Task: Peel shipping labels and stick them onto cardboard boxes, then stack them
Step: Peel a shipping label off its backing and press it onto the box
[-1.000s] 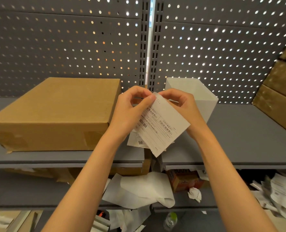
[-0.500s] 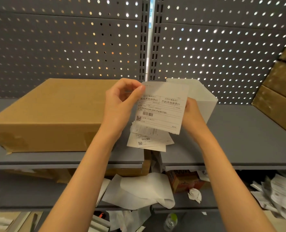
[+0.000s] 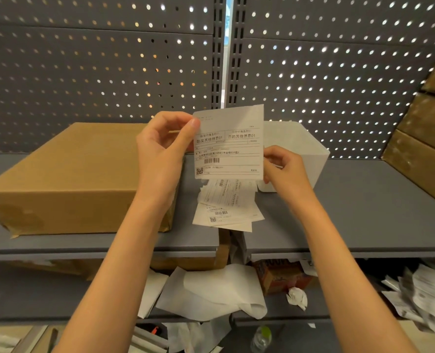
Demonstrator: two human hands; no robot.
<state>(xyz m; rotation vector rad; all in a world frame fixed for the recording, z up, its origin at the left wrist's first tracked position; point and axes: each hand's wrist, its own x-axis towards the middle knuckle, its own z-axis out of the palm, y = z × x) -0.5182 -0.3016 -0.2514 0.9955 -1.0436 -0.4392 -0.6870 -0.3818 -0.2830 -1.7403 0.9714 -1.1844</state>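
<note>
— Since a second ago you've turned the shipping label [image 3: 228,146] from its tilt to square and upright, and lifted it higher above the shelf [image 3: 364,215]. Your left hand [image 3: 160,159] now sits at its top left corner instead of over its face.

— How am I holding it?

— Your left hand pinches that top left corner between thumb and forefinger. Your right hand [image 3: 285,169] has its fingers curled at the label's right edge, low down, and seems to grip the edge there; whether it holds label or backing, you can't tell from this view.

— Where's the box?

— Your cardboard box [image 3: 66,179] lies flat on the shelf, just to the left of your left hand, its top bare. It hasn't shifted.

— And the other labels?

— You've got a loose pile of labels [image 3: 226,207] lying on the shelf directly under the one you hold, at the seam between the two shelf boards. Behind your right hand stands a white bin [image 3: 303,149], partly hidden by the label. More brown boxes [image 3: 425,138] lean stacked at the far right.

— Below?

— On the lower shelf you can see curled backing paper [image 3: 211,291], a small red carton [image 3: 280,276] and a heap of printed sheets [image 3: 420,299] to the right.
</note>
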